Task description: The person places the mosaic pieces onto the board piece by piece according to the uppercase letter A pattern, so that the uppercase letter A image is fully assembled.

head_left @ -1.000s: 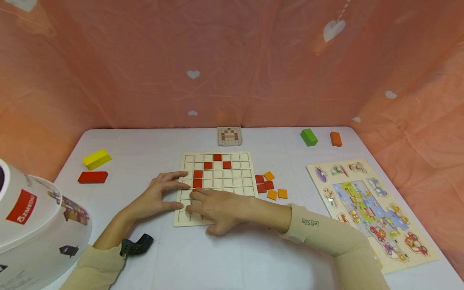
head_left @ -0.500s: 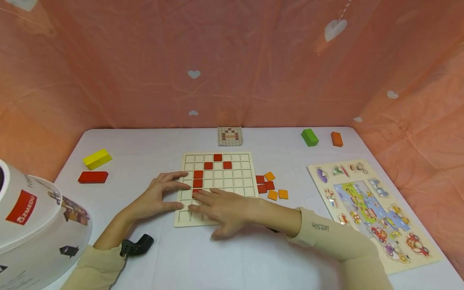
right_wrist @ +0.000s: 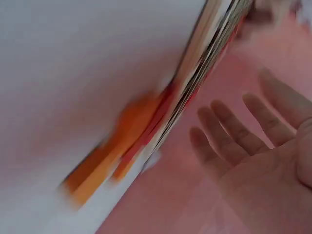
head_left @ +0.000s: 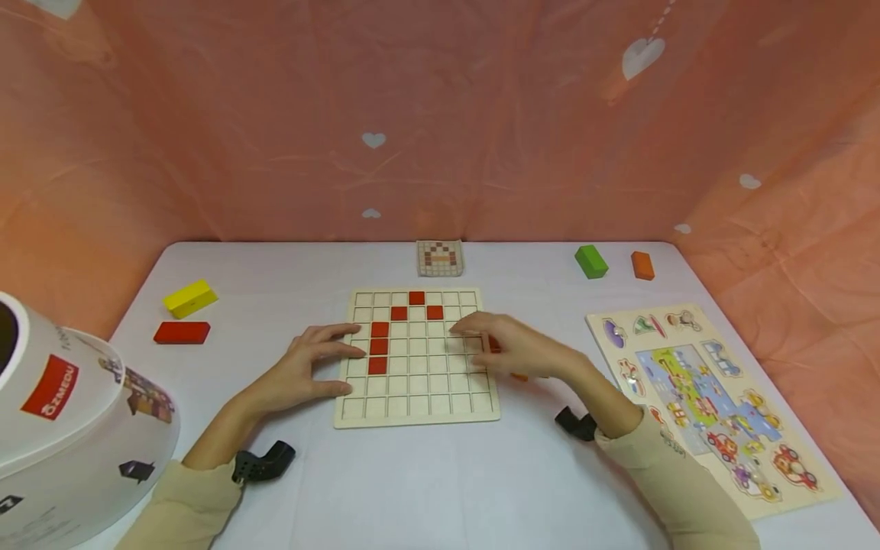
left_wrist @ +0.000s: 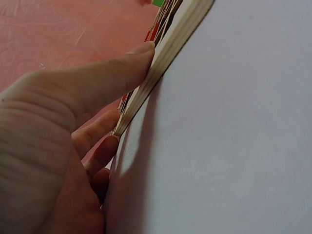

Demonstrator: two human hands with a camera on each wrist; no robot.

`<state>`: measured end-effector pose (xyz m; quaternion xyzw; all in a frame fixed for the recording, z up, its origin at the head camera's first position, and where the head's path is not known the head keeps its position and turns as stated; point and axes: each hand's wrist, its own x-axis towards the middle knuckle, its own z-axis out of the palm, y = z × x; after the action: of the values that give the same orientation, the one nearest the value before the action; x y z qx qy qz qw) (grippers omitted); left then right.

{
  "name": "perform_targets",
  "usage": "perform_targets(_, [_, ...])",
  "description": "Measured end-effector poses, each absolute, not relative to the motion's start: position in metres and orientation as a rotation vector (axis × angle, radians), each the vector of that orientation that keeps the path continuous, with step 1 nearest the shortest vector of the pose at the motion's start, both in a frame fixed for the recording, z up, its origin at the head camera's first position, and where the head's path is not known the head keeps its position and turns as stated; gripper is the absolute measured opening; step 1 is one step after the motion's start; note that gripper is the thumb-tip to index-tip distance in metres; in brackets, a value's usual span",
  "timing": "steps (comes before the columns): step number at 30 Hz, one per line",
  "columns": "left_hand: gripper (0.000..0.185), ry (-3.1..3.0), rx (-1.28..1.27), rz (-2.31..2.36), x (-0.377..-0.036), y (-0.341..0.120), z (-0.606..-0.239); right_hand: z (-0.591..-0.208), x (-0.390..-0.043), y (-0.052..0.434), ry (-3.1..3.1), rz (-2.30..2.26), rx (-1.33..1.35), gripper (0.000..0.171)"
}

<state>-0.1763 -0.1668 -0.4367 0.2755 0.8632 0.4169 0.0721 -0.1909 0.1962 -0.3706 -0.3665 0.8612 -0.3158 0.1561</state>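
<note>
A pale wooden grid board (head_left: 426, 386) lies flat on the white table. Several red square tiles sit in its cells, with a column of three (head_left: 379, 347) at the left and others near the top (head_left: 416, 298). My left hand (head_left: 302, 369) rests its thumb and fingertips on the board's left edge; the left wrist view shows the thumb touching the rim (left_wrist: 168, 61). Over the board's right side hovers my right hand (head_left: 519, 345), its fingers extended and holding nothing in the right wrist view. It partly hides the loose red tiles (head_left: 495, 344) and orange tiles (head_left: 519, 376).
Behind the board lies a small pattern card (head_left: 440, 263). A picture puzzle board (head_left: 605, 336) is at the right, a white bucket (head_left: 89, 458) at the left. Yellow (head_left: 190, 299), red (head_left: 182, 332), green (head_left: 591, 261) and orange (head_left: 642, 266) blocks lie toward the table's back corners.
My right hand has lifted from the board's lower left and moved right and away, uncovering the lowest red tile of the left column. The left hand stays on the edge.
</note>
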Motion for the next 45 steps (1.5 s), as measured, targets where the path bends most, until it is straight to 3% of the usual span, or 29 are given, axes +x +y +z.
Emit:
perform_targets(6, [0.043, 2.587, 0.823, 1.248, -0.177, -0.166, -0.437, -0.378, -0.207, 0.233, 2.54, -1.022, -0.796, 0.035])
perform_targets(39, [0.044, 2.601, 0.816, 1.243, -0.178, -0.165, -0.438, -0.38, -0.206, 0.221, 2.658, -0.805, -0.751, 0.042])
perform_targets(45, [0.043, 2.605, 0.821, 1.245, -0.177, -0.166, -0.438, -0.371, -0.216, 0.209, 2.623, -0.85, -0.773, 0.024])
